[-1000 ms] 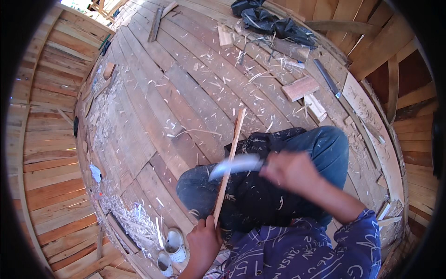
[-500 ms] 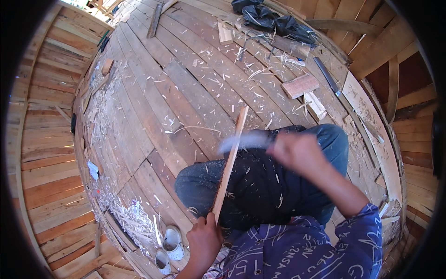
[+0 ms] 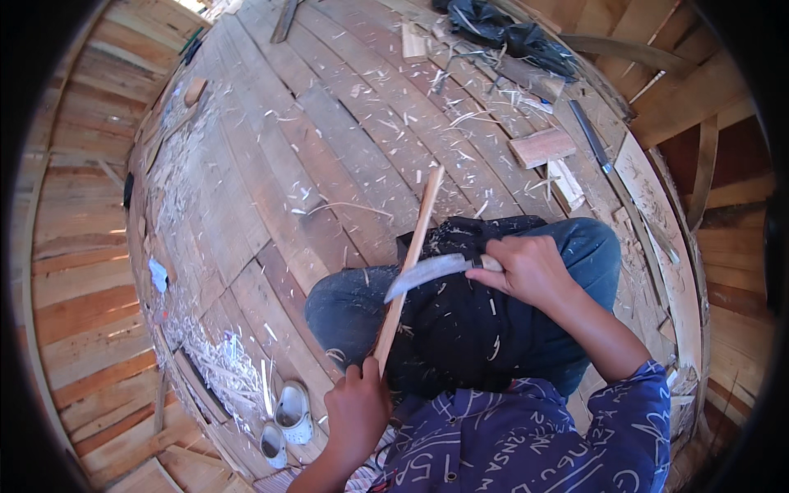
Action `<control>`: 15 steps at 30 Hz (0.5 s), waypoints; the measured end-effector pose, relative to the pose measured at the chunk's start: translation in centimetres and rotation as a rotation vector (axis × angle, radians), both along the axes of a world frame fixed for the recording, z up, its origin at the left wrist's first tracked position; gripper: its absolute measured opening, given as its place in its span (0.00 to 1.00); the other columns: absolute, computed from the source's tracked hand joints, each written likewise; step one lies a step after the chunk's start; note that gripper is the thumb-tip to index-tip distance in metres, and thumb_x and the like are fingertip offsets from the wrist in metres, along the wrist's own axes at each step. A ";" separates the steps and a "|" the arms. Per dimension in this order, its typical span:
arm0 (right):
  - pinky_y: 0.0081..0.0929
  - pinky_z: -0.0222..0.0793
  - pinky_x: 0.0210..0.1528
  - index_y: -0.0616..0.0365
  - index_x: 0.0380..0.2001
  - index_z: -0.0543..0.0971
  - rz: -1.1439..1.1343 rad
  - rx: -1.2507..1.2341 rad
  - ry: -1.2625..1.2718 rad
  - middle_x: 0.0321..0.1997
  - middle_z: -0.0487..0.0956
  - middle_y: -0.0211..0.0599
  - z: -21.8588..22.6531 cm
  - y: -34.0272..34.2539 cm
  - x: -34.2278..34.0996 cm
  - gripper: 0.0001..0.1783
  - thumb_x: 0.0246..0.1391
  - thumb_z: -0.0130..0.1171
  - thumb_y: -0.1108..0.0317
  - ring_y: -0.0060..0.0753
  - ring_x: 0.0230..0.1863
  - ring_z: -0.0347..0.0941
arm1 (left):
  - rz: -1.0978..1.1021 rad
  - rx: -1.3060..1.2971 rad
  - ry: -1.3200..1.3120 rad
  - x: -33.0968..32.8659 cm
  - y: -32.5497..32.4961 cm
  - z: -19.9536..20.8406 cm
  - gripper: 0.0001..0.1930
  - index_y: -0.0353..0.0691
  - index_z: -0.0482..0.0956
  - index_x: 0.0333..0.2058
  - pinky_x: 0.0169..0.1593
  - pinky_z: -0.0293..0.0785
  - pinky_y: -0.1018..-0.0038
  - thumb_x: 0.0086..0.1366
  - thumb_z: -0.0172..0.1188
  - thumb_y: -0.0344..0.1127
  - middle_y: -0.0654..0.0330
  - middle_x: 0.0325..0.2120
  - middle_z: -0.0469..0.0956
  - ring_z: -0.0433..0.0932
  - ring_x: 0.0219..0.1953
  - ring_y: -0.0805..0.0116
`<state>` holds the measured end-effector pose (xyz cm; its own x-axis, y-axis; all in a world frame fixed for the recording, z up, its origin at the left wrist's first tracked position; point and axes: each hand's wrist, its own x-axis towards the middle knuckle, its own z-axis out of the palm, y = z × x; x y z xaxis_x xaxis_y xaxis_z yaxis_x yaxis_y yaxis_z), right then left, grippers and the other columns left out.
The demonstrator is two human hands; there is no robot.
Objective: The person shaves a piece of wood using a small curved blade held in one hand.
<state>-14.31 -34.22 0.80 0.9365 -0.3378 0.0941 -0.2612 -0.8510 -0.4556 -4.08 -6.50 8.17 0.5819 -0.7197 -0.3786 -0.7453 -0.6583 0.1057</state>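
A long, thin wooden stick (image 3: 408,267) rises from the left hand (image 3: 355,411), which grips its lower end; it slants up and a little to the right, its far end pointing away over the plank floor. It is pale brown, flat and narrow. A knife (image 3: 436,271) with a curved grey blade lies across the stick about midway along it, edge against the wood, tip to the left. The right hand (image 3: 530,269) closes round its handle, just right of the stick

A wooden strip (image 3: 408,264) slants across the lap, knife (image 3: 427,272) crossing it, wood block (image 3: 542,147) ahead right.
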 end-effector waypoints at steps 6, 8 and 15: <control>0.40 0.70 0.24 0.60 0.23 0.76 -0.342 -0.301 0.065 0.21 0.76 0.47 -3.5 -3.8 0.3 0.20 0.53 0.57 0.51 0.48 0.24 0.77 | 0.006 0.010 0.030 0.7 -0.4 -0.1 0.07 0.40 0.69 0.31 0.23 0.71 0.59 0.59 0.57 0.34 0.52 0.20 0.71 0.77 0.21 0.51; 0.45 0.70 0.31 0.66 0.31 0.78 -0.914 -0.027 0.163 0.28 0.78 0.59 -2.1 -12.5 -3.4 0.23 0.59 0.51 0.52 0.57 0.29 0.76 | -0.006 -0.010 0.012 -0.1 0.4 -0.4 0.07 0.40 0.69 0.32 0.23 0.71 0.59 0.59 0.57 0.34 0.52 0.20 0.71 0.77 0.21 0.51; 0.42 0.69 0.32 0.62 0.27 0.78 -0.687 0.191 0.072 0.22 0.75 0.57 -0.7 -5.3 -5.7 0.25 0.51 0.60 0.46 0.57 0.29 0.76 | -0.002 0.045 0.014 -0.3 -0.8 -0.5 0.08 0.39 0.69 0.32 0.23 0.71 0.58 0.57 0.58 0.34 0.52 0.21 0.71 0.76 0.21 0.51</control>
<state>-19.99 -39.48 0.12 0.5078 -0.8578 -0.0794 -0.7446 -0.3906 -0.5413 -4.34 -7.27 7.65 0.5752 -0.7027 -0.4186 -0.7450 -0.6614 0.0866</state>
